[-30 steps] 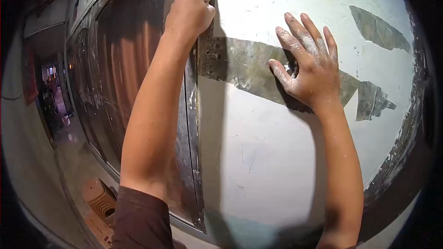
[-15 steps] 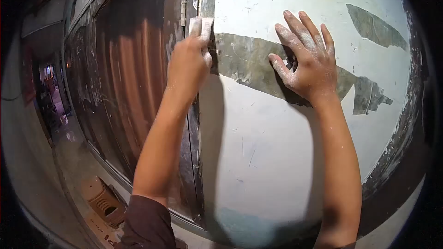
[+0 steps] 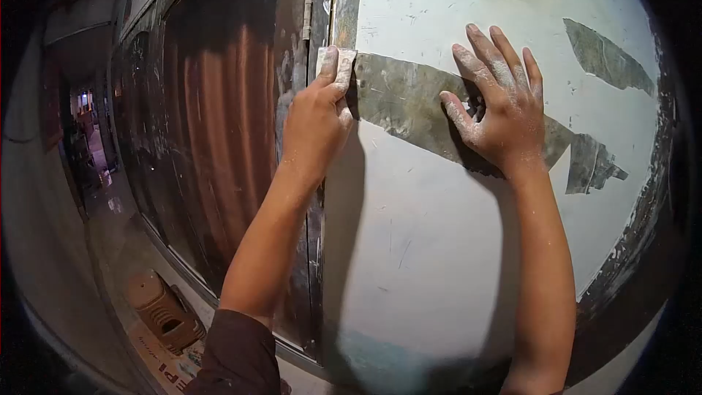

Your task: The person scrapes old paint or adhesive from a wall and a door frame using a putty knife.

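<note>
My left hand [image 3: 319, 113] is closed round a whitish, dust-covered block [image 3: 341, 67], pressed against the left edge of the pale panel [image 3: 431, 241], beside the dark door frame. White powder coats its fingers. Flat on the panel at the right lies my right hand [image 3: 504, 113], fingers spread and also powdery, over a grey-brown bare band [image 3: 402, 91] where the white coating is absent. A small dark hole shows between its thumb and forefinger, partly hidden.
A dark wooden door [image 3: 219, 117] with a metal hinge [image 3: 307, 16] stands at the left. Stacked brown plastic stools [image 3: 162, 311] and a printed cardboard box [image 3: 155, 357] are on the floor at lower left. Another bare grey patch [image 3: 603, 55] is at upper right.
My left hand and the block have moved slightly down along the panel edge. The whole view has shifted a little; my right hand stays on the same part of the panel.
</note>
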Demonstrator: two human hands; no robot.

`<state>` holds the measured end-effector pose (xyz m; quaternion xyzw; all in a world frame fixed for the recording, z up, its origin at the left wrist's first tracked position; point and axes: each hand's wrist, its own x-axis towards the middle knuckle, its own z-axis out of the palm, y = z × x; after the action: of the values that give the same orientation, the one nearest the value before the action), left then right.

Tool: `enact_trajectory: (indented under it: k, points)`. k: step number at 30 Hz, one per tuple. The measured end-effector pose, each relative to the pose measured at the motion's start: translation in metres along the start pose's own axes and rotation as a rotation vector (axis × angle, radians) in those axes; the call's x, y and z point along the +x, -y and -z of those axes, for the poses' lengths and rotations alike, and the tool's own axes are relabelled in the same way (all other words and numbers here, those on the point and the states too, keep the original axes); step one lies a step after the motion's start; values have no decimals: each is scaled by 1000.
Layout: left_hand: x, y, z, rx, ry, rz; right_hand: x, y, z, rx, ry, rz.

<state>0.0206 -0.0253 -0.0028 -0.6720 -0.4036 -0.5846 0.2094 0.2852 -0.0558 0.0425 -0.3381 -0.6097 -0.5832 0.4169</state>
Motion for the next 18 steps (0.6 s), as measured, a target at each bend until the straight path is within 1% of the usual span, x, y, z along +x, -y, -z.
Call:
enact_trajectory:
  k: [2, 5, 9, 10, 15, 17, 18]
  points:
    - [2, 0, -3, -14, -69, -56, 1, -1, 0, -3, -28, 16]
    - [6, 0, 0, 0, -4, -5, 0, -2, -2, 1, -37, 21]
    - [14, -6, 4, 28, -12, 11, 0, -3, -1, -8, -33, 28]
    - [17, 0, -1, 25, -82, -50, 0, 0, 0, -8, -17, 8]
    - [24, -2, -1, 32, -105, -42, 0, -1, -1, -1, -19, 8]
    - [27, 0, -2, 42, -140, -72, 0, 0, -1, -8, -19, 7]
    - [28, 2, 1, 36, -74, -65, -1, 0, -1, -6, -19, 7]
